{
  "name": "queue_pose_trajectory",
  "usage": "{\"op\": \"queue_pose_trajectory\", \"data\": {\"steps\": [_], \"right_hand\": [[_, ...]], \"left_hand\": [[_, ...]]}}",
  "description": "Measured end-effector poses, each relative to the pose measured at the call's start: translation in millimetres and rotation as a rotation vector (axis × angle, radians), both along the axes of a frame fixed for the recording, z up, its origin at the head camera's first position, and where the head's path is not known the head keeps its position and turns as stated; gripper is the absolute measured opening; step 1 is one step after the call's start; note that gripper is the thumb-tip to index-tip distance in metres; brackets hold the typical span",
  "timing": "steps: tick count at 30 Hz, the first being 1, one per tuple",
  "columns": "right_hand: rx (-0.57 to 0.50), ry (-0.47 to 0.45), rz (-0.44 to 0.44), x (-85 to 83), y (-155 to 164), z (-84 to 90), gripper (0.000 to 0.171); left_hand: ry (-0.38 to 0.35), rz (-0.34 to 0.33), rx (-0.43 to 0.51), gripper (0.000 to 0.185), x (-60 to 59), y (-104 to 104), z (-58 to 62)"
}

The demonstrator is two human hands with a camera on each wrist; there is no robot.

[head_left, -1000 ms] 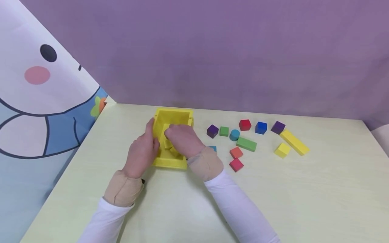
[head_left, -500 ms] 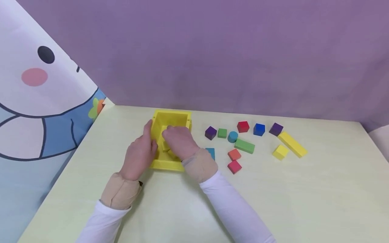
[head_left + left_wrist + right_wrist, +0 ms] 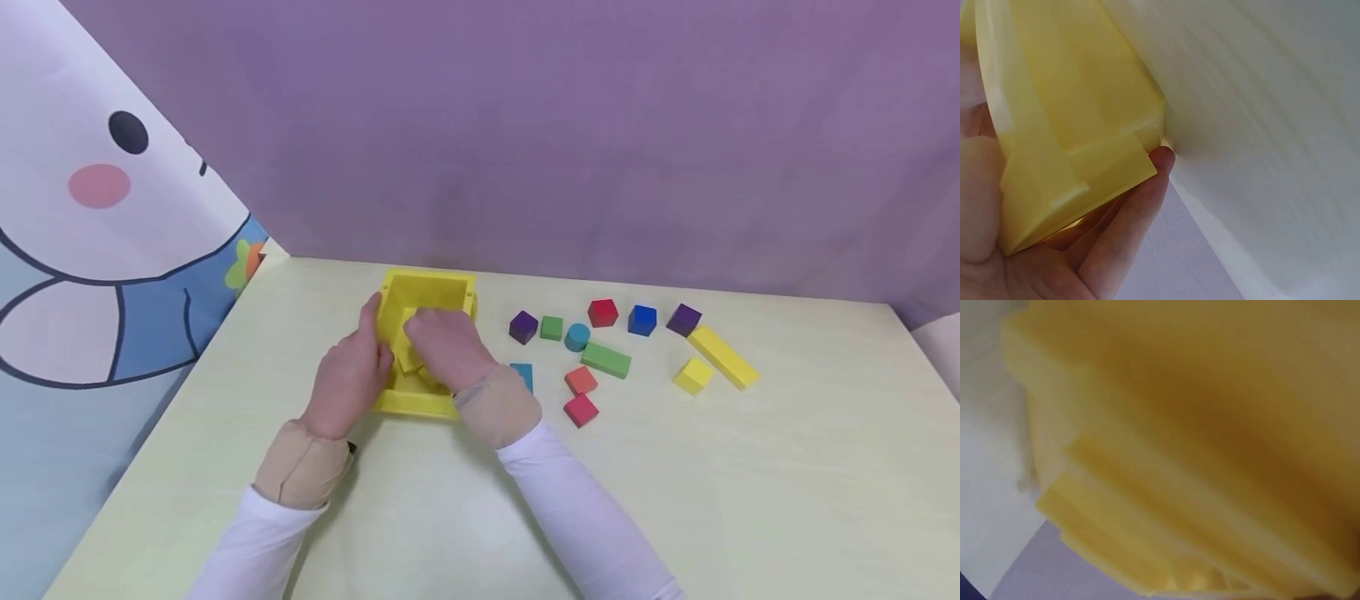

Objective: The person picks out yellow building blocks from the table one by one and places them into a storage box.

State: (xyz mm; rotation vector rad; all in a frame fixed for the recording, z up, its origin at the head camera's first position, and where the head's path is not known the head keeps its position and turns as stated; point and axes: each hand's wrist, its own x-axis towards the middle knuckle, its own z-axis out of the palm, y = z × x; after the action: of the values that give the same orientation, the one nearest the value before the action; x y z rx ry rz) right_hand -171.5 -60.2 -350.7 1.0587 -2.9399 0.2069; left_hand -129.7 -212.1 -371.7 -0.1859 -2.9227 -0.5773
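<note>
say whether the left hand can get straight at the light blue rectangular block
Probably not: the left hand holds the yellow rectangular plastic-looking box, which, with the right hand, lies between it and the light blue block.

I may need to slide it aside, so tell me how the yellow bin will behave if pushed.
The yellow bin looks stiff: its edges run straight where the left hand grips it. Its smooth sides suggest plastic, probably fairly light for its size. The yellow pieces inside lie askew, so they could shift about.
</note>
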Motion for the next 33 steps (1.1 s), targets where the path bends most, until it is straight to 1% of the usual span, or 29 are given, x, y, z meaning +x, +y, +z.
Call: {"op": "queue_pose_trajectory", "data": {"steps": [6,9,14,18,21,25,28,33], "right_hand": [[-0.135,-0.049,0.001,1.1,6.2,0.8,0.023],[-0.181,-0.043,0.015,2.1,9.3,0.9,0.021],[-0.234,0.017,0.039,3.4,14.7,0.2,0.020],[-0.278,0.087,0.085,5.9,18.4,-0.2,0.021],[-0.282,0.151,0.122,9.1,21.4,-0.5,0.023],[-0.270,0.216,0.141,14.9,26.9,1.0,0.026],[-0.260,0.228,0.137,20.0,32.8,4.9,0.029],[-0.248,0.222,0.124,26.1,46.3,12.4,0.032]], "left_hand": [[0.002,-0.003,-0.001,0.063,-1.3,2.4,0.5],[0.003,-0.004,-0.010,0.063,-1.5,3.3,1.0],[0.014,-0.003,-0.016,0.062,-1.3,5.1,1.8],[0.031,0.009,-0.006,0.060,0.2,7.0,2.8],[0.038,0.018,-0.006,0.058,1.5,7.7,3.3],[0.047,0.024,-0.012,0.057,2.8,8.1,3.0],[0.058,0.027,-0.016,0.057,3.7,7.9,3.0],[0.062,0.026,-0.023,0.058,4.2,7.4,2.2]]}}
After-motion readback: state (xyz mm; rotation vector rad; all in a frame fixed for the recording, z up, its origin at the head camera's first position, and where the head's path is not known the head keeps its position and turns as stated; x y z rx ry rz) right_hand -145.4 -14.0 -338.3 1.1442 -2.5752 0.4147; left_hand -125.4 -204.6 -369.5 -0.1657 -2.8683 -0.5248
